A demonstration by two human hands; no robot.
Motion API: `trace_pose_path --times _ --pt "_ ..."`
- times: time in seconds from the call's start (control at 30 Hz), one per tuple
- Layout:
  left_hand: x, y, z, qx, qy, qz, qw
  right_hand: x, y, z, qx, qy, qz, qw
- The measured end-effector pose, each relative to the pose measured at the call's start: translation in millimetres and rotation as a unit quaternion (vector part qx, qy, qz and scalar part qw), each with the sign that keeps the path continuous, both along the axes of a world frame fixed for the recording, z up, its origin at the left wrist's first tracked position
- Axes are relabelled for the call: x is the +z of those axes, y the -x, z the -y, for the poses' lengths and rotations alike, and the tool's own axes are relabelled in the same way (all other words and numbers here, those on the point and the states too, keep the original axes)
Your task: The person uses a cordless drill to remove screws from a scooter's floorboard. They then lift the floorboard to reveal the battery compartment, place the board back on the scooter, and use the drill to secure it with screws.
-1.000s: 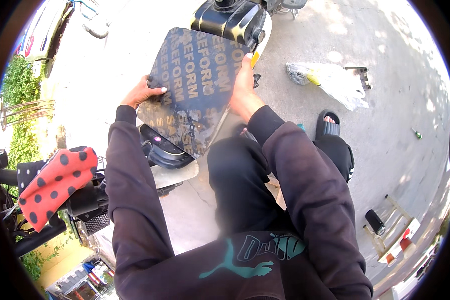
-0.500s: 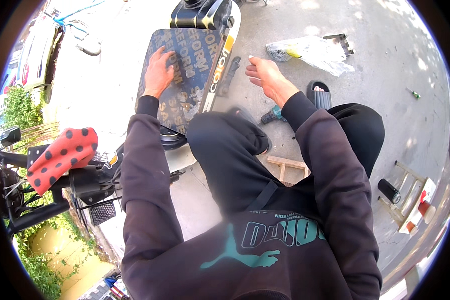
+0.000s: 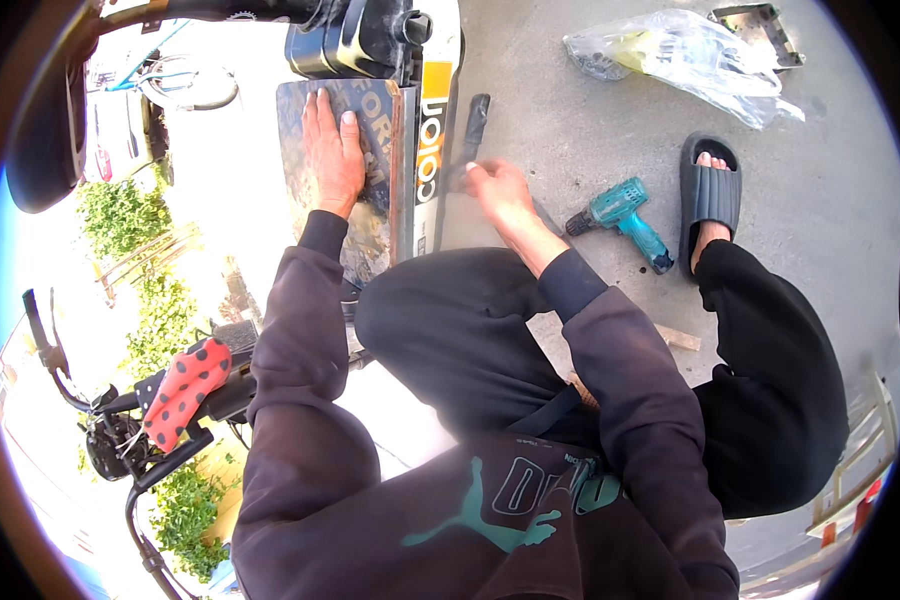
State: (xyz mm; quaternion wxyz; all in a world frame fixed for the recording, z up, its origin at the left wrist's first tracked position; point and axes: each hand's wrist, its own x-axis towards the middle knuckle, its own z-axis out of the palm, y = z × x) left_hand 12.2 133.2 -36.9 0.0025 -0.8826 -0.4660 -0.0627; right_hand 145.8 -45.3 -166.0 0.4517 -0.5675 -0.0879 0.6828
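Observation:
My left hand (image 3: 332, 160) lies flat, fingers stretched out, on a worn dark board (image 3: 375, 215) with printed lettering. The board sits along a long vehicle body with a white and orange side strip (image 3: 433, 150). To the right of that strip my right hand (image 3: 502, 195) hangs low over the ground, its fingertips smeared by motion. Close to them is a dark, narrow tool-like thing (image 3: 477, 122), partly hidden by the hand; its kind and whether I touch it do not show. Right of this hand a teal cordless drill (image 3: 625, 215) lies on the concrete.
A clear plastic bag (image 3: 680, 60) and a dark metal bracket (image 3: 765, 35) lie at the far right. My sandalled foot (image 3: 712, 195) stands beside the drill. Handlebars with a red, black-dotted cover (image 3: 187, 390) stick up at the left. A wooden piece (image 3: 678, 337) lies near my legs.
My right hand has come down and left toward the dark narrow thing. My left hand stays flat on the board. The view has shifted, showing the drill and my foot more fully.

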Motion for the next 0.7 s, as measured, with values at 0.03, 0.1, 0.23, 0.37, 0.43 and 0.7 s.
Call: trace_pose_path --times 0.03,0.1,0.23,0.37,0.43,0.7 --pt "5 2 3 0.013 0.006 -0.01 1.0 14 -5 -6 0.002 -0.015 -0.002 1.0" --pt "15 8 9 0.026 0.008 -0.002 1.0 58 -25 -15 0.004 -0.047 -0.005 0.999" --pt "7 4 5 0.036 0.044 -0.007 0.998 53 -14 -30 -0.019 -0.14 0.045 0.989" --pt "9 1 3 0.042 0.074 0.004 0.996 32 -11 -31 -0.015 -0.187 0.017 0.982" --pt "12 -2 5 0.062 0.091 0.011 0.994 17 -7 -32 -0.02 -0.192 0.003 0.981" --pt "6 11 16 0.115 0.17 0.117 0.972 -10 -4 -46 -0.086 -0.305 -0.013 0.948"
